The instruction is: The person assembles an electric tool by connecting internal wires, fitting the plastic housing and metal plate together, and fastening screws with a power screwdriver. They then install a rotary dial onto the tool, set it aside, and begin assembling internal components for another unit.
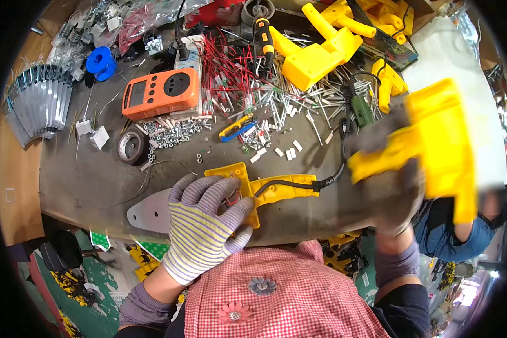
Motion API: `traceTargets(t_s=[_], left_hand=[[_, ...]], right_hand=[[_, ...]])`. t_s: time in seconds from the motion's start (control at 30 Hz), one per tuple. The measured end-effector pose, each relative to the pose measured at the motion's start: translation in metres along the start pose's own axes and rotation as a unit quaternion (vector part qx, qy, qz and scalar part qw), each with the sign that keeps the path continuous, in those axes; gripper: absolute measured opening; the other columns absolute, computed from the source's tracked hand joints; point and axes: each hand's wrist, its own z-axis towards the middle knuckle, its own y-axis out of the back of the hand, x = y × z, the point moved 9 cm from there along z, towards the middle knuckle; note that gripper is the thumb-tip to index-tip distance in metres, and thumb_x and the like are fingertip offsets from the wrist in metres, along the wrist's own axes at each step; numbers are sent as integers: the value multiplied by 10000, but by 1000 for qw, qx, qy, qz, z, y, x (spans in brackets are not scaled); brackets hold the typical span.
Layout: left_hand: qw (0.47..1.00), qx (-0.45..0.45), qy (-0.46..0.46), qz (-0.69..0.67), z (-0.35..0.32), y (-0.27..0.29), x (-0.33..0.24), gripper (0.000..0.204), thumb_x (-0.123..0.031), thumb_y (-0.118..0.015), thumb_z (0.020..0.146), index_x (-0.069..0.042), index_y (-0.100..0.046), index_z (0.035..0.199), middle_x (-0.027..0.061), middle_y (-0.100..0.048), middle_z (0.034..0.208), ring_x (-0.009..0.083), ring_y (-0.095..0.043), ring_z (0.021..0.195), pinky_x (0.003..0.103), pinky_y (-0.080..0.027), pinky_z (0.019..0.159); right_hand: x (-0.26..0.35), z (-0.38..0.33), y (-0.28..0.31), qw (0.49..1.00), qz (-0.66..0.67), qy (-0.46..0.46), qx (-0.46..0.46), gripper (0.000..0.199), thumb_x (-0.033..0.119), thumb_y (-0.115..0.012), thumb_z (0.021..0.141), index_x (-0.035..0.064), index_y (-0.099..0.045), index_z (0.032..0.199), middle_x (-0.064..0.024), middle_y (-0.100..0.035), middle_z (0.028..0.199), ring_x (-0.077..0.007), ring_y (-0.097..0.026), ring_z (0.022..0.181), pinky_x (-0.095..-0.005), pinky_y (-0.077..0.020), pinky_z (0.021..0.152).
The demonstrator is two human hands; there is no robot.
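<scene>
My left hand (205, 222), in a striped work glove, lies over a yellow plastic tool housing half (290, 188) on the bench, its fingers bent down onto the near body. A grey metal blade (146, 215) with holes sticks out to the left from under that hand. Along the handle channel runs a black power cable (335, 177), which leaves at the right end and curves up. My right hand (391, 194), also gloved, grips another yellow housing piece (442, 143) raised over the right side; both are smeared by motion. Thin wires show beside my left fingers.
An orange meter (163, 93) stands behind a tape roll (133, 147) and a pile of nuts (177, 135). Farther back lie red wires (225, 62), a screwdriver (263, 42) and yellow housings (321, 56). A person (459, 231) sits at the right.
</scene>
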Motion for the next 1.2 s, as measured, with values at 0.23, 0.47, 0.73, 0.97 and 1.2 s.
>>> traceTargets(t_s=[0.23, 0.47, 0.73, 0.97, 1.2], left_hand=[[1000, 7, 7, 8, -4, 0, 0, 419, -365, -751, 667, -209, -714, 1055, 66, -611, 1229, 304, -546, 1150, 551, -399, 1011], [1000, -9, -6, -26, -2, 6, 2, 375, -345, -701, 731, -143, -717, 1047, 105, -633, 1220, 352, -564, 1122, 543, -380, 1022], [815, -238, 96, -520, -35, 18, 68, 273, -261, -538, 994, -25, -551, 1130, 123, -548, 1176, 195, -538, 1055, 356, -438, 941], [944, -123, -12, -306, -26, 24, 44, 723, -446, -782, 726, -55, -551, 1288, 223, -492, 1394, 376, -503, 1246, 481, -398, 1056], [997, 51, -8, -57, -10, 1, 13, 1057, -509, -849, 477, -184, -527, 1430, 232, -356, 1532, 459, -389, 1360, 593, -322, 1092]], right_hand=[[-25, -27, -66, 995, -66, -21, 77, 811, 549, -770, 831, 39, -432, 1363, -26, -552, 1012, -169, -532, 1003, -399, -465, 987], [-33, -31, -78, 974, -187, 17, 123, 708, 510, -716, 890, 6, -502, 1338, -65, -597, 1138, -201, -582, 1074, -395, -475, 984], [-49, -41, -152, 717, -569, 288, 281, 395, 194, -657, 770, -10, -596, 1104, -197, -622, 1022, -392, -612, 855, -478, -502, 720], [-67, -51, -157, 618, -671, 292, 287, 366, 188, -648, 769, 6, -594, 1082, -157, -624, 979, -349, -617, 851, -448, -491, 690], [-63, -18, -140, 665, -591, 142, 433, 430, 288, -753, 769, 94, -594, 1119, -136, -669, 840, -334, -685, 792, -451, -529, 688]])
